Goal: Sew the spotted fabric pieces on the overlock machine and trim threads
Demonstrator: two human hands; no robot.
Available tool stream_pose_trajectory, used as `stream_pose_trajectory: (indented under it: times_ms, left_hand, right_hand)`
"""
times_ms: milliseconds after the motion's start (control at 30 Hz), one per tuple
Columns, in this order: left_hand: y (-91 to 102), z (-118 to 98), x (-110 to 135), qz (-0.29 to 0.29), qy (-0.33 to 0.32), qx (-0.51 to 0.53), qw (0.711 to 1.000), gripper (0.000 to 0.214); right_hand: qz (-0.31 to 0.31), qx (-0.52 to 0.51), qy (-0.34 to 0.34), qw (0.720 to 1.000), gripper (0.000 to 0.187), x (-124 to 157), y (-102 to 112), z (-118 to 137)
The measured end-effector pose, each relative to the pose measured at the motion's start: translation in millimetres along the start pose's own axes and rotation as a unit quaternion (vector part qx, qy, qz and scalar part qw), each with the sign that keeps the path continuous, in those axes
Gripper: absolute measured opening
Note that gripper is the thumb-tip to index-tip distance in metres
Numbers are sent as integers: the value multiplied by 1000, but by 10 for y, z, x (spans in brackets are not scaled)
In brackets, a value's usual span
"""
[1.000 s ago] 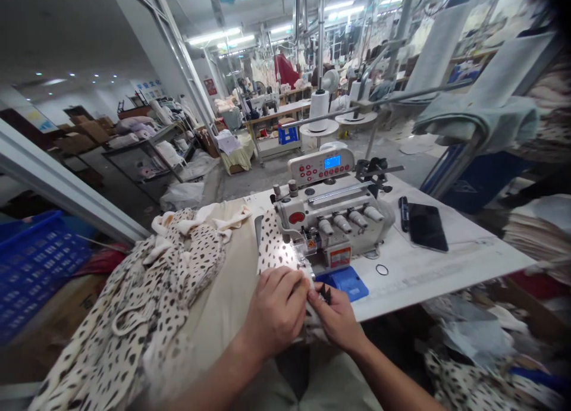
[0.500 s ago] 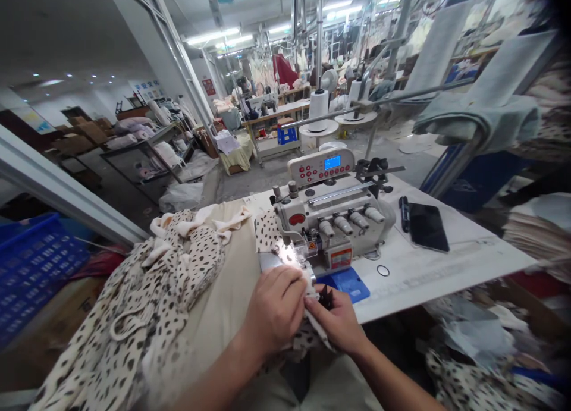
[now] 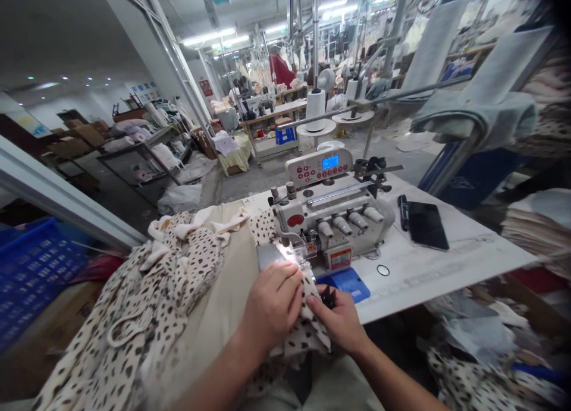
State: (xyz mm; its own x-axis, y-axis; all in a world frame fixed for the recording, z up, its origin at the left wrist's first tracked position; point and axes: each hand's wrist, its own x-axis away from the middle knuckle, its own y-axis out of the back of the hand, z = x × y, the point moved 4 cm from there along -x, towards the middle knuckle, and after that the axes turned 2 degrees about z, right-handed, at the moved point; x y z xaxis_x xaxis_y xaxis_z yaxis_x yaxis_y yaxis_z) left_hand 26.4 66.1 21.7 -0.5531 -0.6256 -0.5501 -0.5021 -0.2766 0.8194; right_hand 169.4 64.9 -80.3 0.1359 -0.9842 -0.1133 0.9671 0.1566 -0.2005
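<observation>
A cream fabric with dark spots [image 3: 307, 333] runs through the presser foot area of a white overlock sewing machine [image 3: 328, 220]. My left hand [image 3: 272, 304] lies on the fabric just in front of the needle, fingers together. My right hand [image 3: 339, 325] pinches the fabric edge beside the foot, close to small black thread snips [image 3: 329, 297]. The snips rest on a blue plastic piece [image 3: 345, 284]. More of the spotted fabric [image 3: 147, 298] lies heaped to the left on a beige cloth [image 3: 223, 292]. The needle point is hidden by glare.
The white sewing table [image 3: 439, 274] holds a black phone [image 3: 427, 225] and a black marker [image 3: 404, 212]. A blue plastic crate [image 3: 35, 274] stands at the left. A grey garment [image 3: 473, 116] hangs over a rail at the right, above stacked fabric [image 3: 537, 232].
The fabric has shifted off the machine's metal plate, which now shows more. It bunches lower beneath my right hand. Both hands have moved slightly toward me.
</observation>
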Motion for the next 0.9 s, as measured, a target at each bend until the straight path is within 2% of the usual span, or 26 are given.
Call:
stream_pose_trajectory:
  times_ms: [100,367,533,667,900]
  left_hand:
    - [-2,26,-15,-3,7,-12,1000,29]
    - [38,166,-114,42,36,-54,997,30]
    - [78,9,-33,0,16,-20,1000,25]
    - [68,-77,38,8,1,4,1000,25]
    - [67,115,-14,32,26,-25,999,29]
  right_hand:
    - [1,-3,-8,1000,34,-2,-6,-1]
    - [15,62,15,998,35,-6,-34,15]
    - [24,96,37,994,33,-7,-57,0]
    - [25,99,47,994,34,-24,-70,12]
    - [28,104,20,994,35,-31,-82,-36]
